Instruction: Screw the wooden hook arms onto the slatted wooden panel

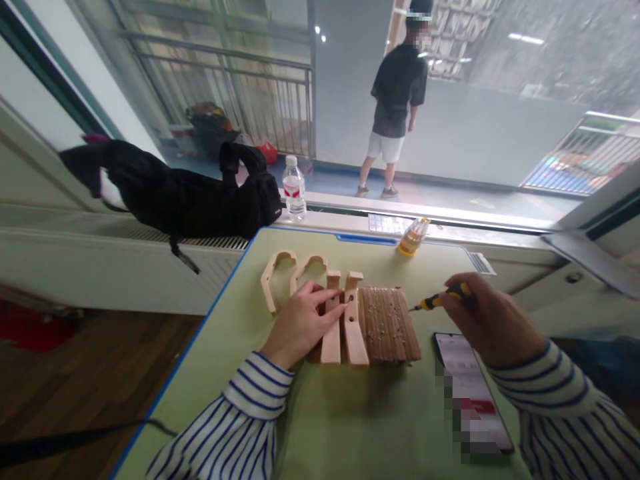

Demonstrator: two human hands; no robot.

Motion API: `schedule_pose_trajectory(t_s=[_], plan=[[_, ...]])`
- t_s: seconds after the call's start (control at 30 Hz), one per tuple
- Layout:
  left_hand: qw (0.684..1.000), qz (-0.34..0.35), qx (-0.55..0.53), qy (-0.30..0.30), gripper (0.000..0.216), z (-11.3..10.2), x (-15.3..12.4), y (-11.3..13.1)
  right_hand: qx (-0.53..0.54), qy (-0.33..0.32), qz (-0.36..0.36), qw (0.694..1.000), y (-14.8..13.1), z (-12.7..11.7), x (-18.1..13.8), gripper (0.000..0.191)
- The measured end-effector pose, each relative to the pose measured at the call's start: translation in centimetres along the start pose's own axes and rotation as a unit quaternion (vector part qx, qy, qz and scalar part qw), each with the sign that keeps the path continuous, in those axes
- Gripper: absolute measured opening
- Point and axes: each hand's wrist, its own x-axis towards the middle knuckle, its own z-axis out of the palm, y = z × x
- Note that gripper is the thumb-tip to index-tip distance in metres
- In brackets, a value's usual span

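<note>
- Left hand (305,322): laid over two straight pale wooden brackets with drilled holes, the left one (331,343) and the right one (357,345); thumb and forefinger reach the right one. Whether anything is pinched between them cannot be told.
- Right hand (493,320): closed around a yellow-and-black screwdriver (453,293), shaft pointing left, tip just beside the ribbed slab's right edge.
- Brown ribbed wooden slab (387,333): on the pale green, blue-edged table (240,400), beneath both brackets; small bits scattered on top, too small to identify.
- Two pale wooden hooks (270,283): on the table, left of the brackets.
- Dark-edged smartphone (477,393): on the table, right of the slab.
</note>
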Motion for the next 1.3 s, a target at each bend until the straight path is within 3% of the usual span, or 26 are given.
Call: schedule_pose_trajectory(t_s=[0.4,0.7,1.03,1.3], plan=[[0.998,-0.001,0.061,0.021,0.044,0.1,0.0,-1.3,0.051,-0.026,-0.013,0.998,-2.0,1.3,1.4,0.016],[0.998,-0.003,0.056,-0.029,0.049,0.6,0.7,-1.9,0.059,-0.068,-0.048,0.995,-2.0,1.9,2.2,0.015],[0.996,-0.009,0.046,-0.076,0.050,0.7,1.0,-2.4,0.086,-0.065,-0.064,0.992,-3.3,2.8,2.8,0.011],[0.995,-0.025,0.046,-0.082,0.049,0.7,1.1,-2.1,0.081,-0.068,-0.137,0.985,-4.6,3.3,4.0,0.010]])
